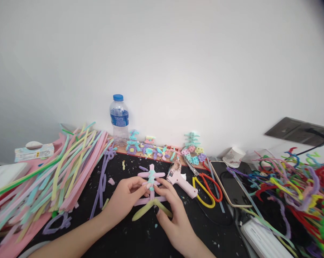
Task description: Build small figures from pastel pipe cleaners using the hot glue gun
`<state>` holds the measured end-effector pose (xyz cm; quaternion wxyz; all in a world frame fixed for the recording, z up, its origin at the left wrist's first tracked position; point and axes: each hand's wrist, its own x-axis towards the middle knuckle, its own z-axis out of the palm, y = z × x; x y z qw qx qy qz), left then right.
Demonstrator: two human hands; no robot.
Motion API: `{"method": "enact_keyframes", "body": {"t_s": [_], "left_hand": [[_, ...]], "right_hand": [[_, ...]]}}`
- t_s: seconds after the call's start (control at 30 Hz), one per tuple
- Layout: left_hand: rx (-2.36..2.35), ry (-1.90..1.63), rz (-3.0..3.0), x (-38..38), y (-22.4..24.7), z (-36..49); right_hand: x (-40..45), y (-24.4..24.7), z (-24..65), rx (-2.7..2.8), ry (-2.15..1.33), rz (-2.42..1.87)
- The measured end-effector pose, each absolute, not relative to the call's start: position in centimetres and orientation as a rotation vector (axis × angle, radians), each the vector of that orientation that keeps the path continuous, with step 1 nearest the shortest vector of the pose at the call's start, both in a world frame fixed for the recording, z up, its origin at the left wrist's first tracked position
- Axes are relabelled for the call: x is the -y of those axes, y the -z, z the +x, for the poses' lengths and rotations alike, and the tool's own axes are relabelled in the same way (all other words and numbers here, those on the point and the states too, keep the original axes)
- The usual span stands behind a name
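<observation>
A small figure of pink, mint and yellow-green fuzzy stems (151, 174) lies on the black table between my hands. My left hand (124, 197) pinches the left side of its middle with thumb and fingers. From the other side, my right hand (174, 211) has its fingers on the mint wrap and its dark-nailed thumb near the yellow-green stem (142, 211), which spreads into two legs at the bottom. Pink crossbars stick out above and below the fingers. Just right of the figure lies a pink glue gun (182, 181).
Scissors (208, 190), a phone (233, 184) and a white power strip (264, 238) lie to the right, before a tangle of coloured stems (298, 186). Pastel stems (70, 168) pile up at left. A bottle (119, 120) and finished stem pieces (162, 152) stand along the wall.
</observation>
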<state>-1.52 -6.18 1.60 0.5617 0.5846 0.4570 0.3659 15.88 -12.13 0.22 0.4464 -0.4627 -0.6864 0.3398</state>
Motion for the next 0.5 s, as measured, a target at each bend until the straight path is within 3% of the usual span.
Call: {"method": "enact_keyframes", "body": {"t_s": [0.5], "left_hand": [[-1.064,-0.865,1.367,6.25,-1.61,-1.56]], "right_hand": [[12.13,-0.14,15.92,1.716,-0.868,-1.133]]}}
